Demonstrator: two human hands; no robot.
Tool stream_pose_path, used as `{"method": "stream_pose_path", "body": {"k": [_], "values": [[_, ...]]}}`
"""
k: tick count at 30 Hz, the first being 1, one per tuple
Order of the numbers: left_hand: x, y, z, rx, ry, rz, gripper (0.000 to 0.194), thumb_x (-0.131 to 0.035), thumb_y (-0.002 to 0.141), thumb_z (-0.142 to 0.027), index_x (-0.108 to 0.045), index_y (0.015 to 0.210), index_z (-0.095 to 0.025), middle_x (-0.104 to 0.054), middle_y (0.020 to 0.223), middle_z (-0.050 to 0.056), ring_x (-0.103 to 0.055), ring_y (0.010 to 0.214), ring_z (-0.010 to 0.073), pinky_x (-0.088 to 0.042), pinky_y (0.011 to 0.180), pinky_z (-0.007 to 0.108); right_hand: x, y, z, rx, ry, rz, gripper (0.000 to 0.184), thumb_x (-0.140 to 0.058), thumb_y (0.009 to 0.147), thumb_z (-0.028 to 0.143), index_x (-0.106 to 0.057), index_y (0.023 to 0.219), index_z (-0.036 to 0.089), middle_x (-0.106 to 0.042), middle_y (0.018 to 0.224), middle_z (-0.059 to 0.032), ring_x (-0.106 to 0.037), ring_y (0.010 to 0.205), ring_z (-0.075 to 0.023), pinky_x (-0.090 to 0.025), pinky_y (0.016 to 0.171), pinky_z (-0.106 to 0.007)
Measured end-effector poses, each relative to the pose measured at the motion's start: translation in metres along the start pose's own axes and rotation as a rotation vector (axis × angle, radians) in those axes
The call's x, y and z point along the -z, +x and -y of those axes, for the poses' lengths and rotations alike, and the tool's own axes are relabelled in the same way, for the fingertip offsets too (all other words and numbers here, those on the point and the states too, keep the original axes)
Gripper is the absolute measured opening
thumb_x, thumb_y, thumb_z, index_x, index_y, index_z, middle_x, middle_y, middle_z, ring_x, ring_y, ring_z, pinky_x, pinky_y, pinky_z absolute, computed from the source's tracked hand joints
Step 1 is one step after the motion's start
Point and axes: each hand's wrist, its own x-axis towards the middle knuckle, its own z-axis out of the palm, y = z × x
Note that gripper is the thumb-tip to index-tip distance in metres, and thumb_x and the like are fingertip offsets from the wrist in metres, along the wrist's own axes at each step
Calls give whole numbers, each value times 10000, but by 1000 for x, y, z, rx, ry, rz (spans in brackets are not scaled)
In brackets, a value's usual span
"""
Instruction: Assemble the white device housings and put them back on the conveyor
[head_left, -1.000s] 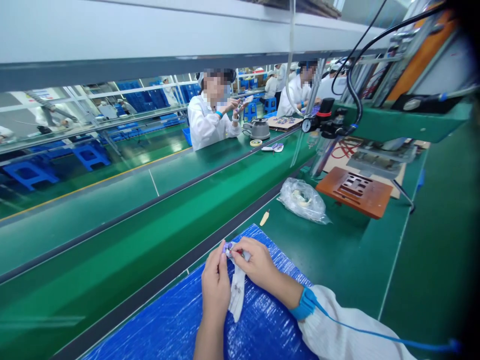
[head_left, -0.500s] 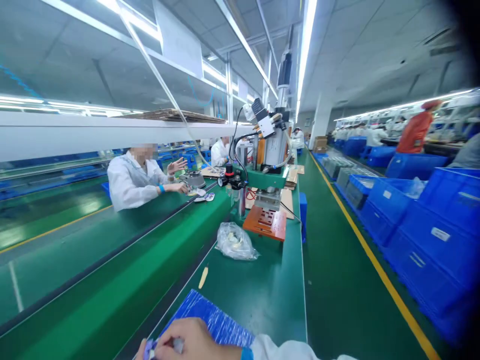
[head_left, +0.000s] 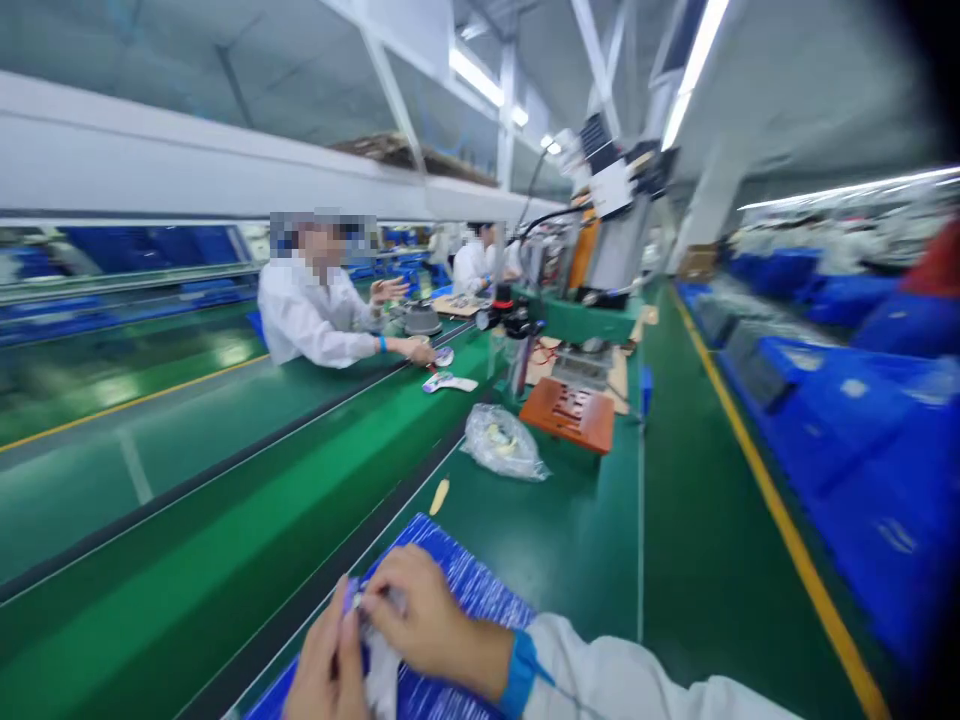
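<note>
Pinching a small pale part point(head_left: 373, 640) between them, the left hand point(head_left: 324, 668) and right hand point(head_left: 420, 620) meet at lower centre over the blue mat point(head_left: 480, 590) on the bench point(head_left: 570, 540), its length trailing toward the wearer.

Plastic bag point(head_left: 502, 444) left of press plate point(head_left: 570, 414)

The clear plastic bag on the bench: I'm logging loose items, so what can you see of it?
The clear plastic bag is thin, crinkled and glossy, slumped in a loose heap with small pale, yellowish pieces inside, too blurred to identify. It lies on the green bench top, just left of the orange-brown fixture plate, perhaps touching it. No hand touches it.
</note>
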Motion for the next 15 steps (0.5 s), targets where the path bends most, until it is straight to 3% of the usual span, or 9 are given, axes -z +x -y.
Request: {"method": "stream_pose_path", "body": {"k": [5, 15], "values": [[5, -9, -31, 51, -52, 58, 449, -440, 918, -484, -598, 1252, -229, -568, 1305, 113, -503, 1236, 268, -386, 1062, 434, 7, 3, 4, -42, 141, 45, 168, -526, 903, 236, -581, 748, 200, -599, 769, -14, -536, 798, -170, -400, 764, -303], [8, -13, -40, 61, -46, 120, 428, -380, 971, -418, -526, 1329, -233, -551, 1316, 97, -494, 1229, 228, -383, 1060, 398, 11, 2, 7, -47, 253, 79, 173, -508, 919, 222, -561, 756, 201, -557, 766, -17, -517, 776, -172, -402, 736, -307]]}}
